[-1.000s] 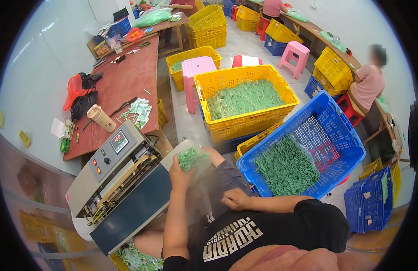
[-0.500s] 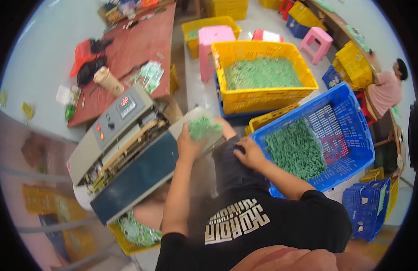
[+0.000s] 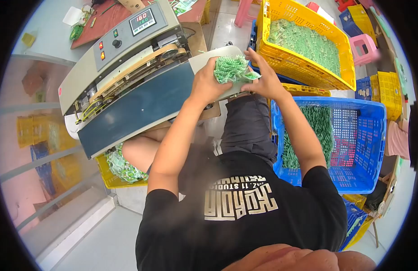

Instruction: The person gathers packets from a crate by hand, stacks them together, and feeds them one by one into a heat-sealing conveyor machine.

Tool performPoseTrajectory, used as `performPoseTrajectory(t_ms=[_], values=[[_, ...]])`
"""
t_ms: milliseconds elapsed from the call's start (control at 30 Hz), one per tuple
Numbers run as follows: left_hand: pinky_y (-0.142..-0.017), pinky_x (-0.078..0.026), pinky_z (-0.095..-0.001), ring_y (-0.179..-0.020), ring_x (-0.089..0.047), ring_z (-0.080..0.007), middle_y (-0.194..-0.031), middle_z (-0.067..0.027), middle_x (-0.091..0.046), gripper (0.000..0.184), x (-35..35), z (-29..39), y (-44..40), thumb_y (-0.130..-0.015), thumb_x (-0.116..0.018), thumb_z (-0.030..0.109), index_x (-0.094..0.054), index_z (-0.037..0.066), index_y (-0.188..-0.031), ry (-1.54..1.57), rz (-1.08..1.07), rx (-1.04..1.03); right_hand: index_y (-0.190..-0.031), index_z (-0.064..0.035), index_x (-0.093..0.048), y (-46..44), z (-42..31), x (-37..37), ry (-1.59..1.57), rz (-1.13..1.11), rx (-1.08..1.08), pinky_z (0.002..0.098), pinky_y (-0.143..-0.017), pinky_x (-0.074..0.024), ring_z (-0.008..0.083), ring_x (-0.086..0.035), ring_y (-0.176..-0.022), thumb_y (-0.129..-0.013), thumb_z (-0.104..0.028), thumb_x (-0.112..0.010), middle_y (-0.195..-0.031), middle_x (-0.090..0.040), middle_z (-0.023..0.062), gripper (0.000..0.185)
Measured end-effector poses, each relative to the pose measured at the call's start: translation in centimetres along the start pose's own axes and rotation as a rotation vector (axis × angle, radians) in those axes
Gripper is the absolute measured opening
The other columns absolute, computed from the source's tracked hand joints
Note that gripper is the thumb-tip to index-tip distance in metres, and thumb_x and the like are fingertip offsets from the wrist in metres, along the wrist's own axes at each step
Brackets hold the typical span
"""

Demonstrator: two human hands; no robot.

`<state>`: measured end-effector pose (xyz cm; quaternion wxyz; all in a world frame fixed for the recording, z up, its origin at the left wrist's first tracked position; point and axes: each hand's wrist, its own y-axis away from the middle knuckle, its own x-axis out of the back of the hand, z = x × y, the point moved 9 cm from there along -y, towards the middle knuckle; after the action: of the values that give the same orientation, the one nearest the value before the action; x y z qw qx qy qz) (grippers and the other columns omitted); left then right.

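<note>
The left hand (image 3: 205,82) is closed around the near-left side of a bundle of light-green, twisted pieces with a clear plastic wrap (image 3: 229,69), thumb and fingers clamped on it, so that the bundle's rounded mass stands out beyond the fingers toward the right hand (image 3: 268,80). That hand is spread, thumb and fingers apart on either side of a small green-and-white flap (image 3: 251,76) at the bundle's right end; whether they touch it, I cannot tell. The bundle is held over a pale flat plate (image 3: 203,60) at the end of the dark blue belt (image 3: 141,106) of a grey metal machine with a lit number display (image 3: 89,58). Right of the hands, a yellow plastic crate (image 3: 290,53) holds pale-green pieces, and nearer the body a blue plastic basket (image 3: 353,100) holds darker green twisted pieces (image 3: 325,133), partly behind the right forearm.
</note>
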<state>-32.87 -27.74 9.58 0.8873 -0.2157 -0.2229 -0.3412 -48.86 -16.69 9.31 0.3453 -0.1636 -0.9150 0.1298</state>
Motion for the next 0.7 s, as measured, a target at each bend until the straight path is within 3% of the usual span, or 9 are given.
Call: performPoseTrajectory(t_ms=[67,167,233,300,333,433,467,600,700], values=[[-0.088,-0.056,-0.0471,-0.103,-0.070,-0.0393,-0.108,-0.0178,-0.073,0.067,0.4,-0.5,0.2,-0.070,-0.087,0.017,-0.054,0.010,-0.129,0.010,-0.037,0.004,-0.161,-0.0038,-0.030,-1.9,0.2,-1.3,-0.130,-0.121,0.041,0.0423,-0.119,-0.0392,0.0311,-0.049,-0.143,-0.055,-0.032,-0.101,-0.155,-0.049,0.0160,0.130],[-0.093,-0.055,-0.0460,-0.111,-0.068,-0.0383,-0.119,-0.0180,-0.070,0.076,0.7,-0.5,0.4,-0.068,-0.089,0.014,-0.053,0.010,-0.135,0.057,-0.157,0.029,-0.160,-0.0078,-0.031,-3.3,-3.3,-2.5,-0.087,-0.223,0.191,0.0417,-0.116,-0.0421,0.0336,-0.053,-0.138,-0.059,-0.033,-0.100,-0.153,-0.050,0.0168,0.125],[-0.100,-0.053,-0.0451,-0.120,-0.064,-0.0376,-0.130,-0.0170,-0.064,0.087,1.9,2.5,0.8,-0.065,-0.090,0.009,-0.050,0.011,-0.143,0.068,-0.088,-0.326,-0.156,-0.0076,-0.037,-3.2,-4.4,-3.4,-0.141,-0.219,0.214,0.0417,-0.114,-0.0441,0.0337,-0.056,-0.135,-0.060,-0.032,-0.100,-0.146,-0.057,0.0152,0.118],[-0.102,-0.052,-0.0449,-0.122,-0.063,-0.0378,-0.133,-0.0166,-0.061,0.091,2.4,1.9,1.6,-0.064,-0.091,0.008,-0.049,0.011,-0.144,0.061,-0.058,-0.236,-0.148,-0.0088,-0.046,-3.0,-2.5,-4.4,-0.292,-0.210,-0.052,0.0421,-0.111,-0.0454,0.0346,-0.061,-0.129,-0.059,-0.030,-0.100,-0.136,-0.064,0.0129,0.107],[-0.104,-0.051,-0.0448,-0.124,-0.061,-0.0380,-0.137,-0.0162,-0.059,0.095,2.7,1.2,1.7,-0.062,-0.092,0.007,-0.048,0.011,-0.146,0.055,-0.027,-0.159,-0.140,-0.0101,-0.053,-3.0,-4.4,-3.9,-0.226,-0.153,0.082,0.0427,-0.103,-0.0493,0.0348,-0.066,-0.118,-0.060,-0.027,-0.099,-0.127,-0.068,0.0106,0.094],[-0.101,-0.052,-0.0449,-0.119,-0.063,-0.0384,-0.128,-0.0150,-0.064,0.090,3.2,0.4,2.2,-0.062,-0.093,0.008,-0.050,0.010,-0.141,0.036,0.001,-0.150,-0.139,-0.0110,-0.054,-2.0,-4.6,-4.2,-0.080,-0.045,0.122,0.0427,-0.095,-0.0519,0.0348,-0.067,-0.113,-0.061,-0.024,-0.097,-0.125,-0.069,0.0103,0.089],[-0.101,-0.052,-0.0449,-0.119,-0.063,-0.0384,-0.128,-0.0150,-0.064,0.090,3.2,0.0,2.2,-0.062,-0.093,0.008,-0.050,0.010,-0.141,0.033,0.001,-0.144,-0.133,-0.0111,-0.058,-1.9,-5.2,-4.1,-0.023,0.012,0.189,0.0424,-0.088,-0.0534,0.0343,-0.069,-0.105,-0.064,-0.022,-0.094,-0.121,-0.070,0.0095,0.079],[-0.092,-0.054,-0.0434,-0.110,-0.067,-0.0361,-0.117,-0.0121,-0.068,0.079,3.2,0.6,1.3,-0.062,-0.094,0.011,-0.054,0.008,-0.130,-0.067,0.021,-0.134,-0.123,-0.0084,-0.064,-3.0,-3.3,-4.6,-0.234,-0.003,-0.114,0.0368,-0.088,-0.0550,0.0296,-0.072,-0.101,-0.068,-0.018,-0.093,-0.116,-0.071,0.0110,0.063],[-0.089,-0.055,-0.0445,-0.107,-0.066,-0.0373,-0.113,-0.0110,-0.068,0.077,5.4,3.1,-0.3,-0.061,-0.096,0.016,-0.055,0.008,-0.126,-0.009,0.097,-0.208,-0.125,-0.0071,-0.062,-4.3,-6.0,-1.9,-0.363,0.059,-0.008,0.0357,-0.092,-0.0551,0.0245,-0.071,-0.104,-0.068,-0.012,-0.094,-0.117,-0.071,0.0098,0.066]])
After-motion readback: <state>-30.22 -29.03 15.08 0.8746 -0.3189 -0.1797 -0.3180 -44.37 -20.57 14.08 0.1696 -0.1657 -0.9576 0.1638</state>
